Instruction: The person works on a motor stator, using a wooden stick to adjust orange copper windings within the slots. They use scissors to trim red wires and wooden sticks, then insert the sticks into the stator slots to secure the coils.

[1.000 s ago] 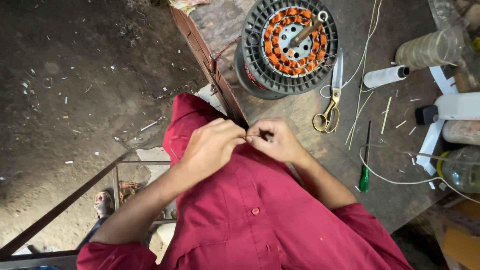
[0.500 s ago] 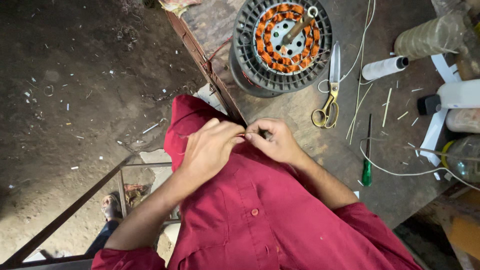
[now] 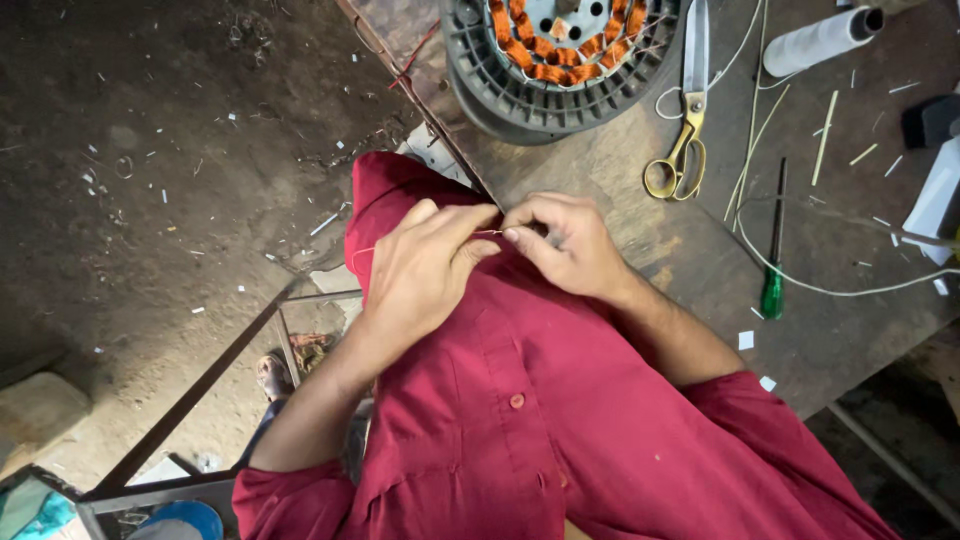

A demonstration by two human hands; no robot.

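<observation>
Wire: a thin reddish copper wire [image 3: 490, 232] stretched between the two hands, right over the worktop's near edge and against the front of the red shirt [image 3: 520, 400]. Only a short piece shows.
Long axis: roughly left to right, level with the worktop edge, running from one pinch to the other.
Left hand: left hand [image 3: 425, 265] curled, its fingers [image 3: 478, 222] closed narrow on the wire's left end; a faint strand seems to trail off leftward from it over the shirt.
Right hand: right hand [image 3: 565, 240] bent inward, thumb and forefinger pinched on the wire's right end, the other fingers folded over.
Key relation: the wire lies between the fingertips of both hands, which nearly touch; neither hand is nearer, both are on it.
Worktop: a worn brown worktop [image 3: 640, 220] slanting away up and to the right.
Stator: a round grey motor stator [image 3: 560, 60] with orange copper windings, beyond the hands, partly cut off by the top of the frame.
Scissors: yellow-handled scissors [image 3: 685, 130] just right of the stator, blades pointing away.
Screwdriver: a green-handled screwdriver [image 3: 773, 245] well right of the right hand.
Cord: a white cord [image 3: 840, 292] looping across the worktop near the screwdriver.
Spool: a pale cylindrical spool [image 3: 820, 40] at the far right.
Floor: dirt floor [image 3: 150, 200] to the left, littered with small scraps.
</observation>
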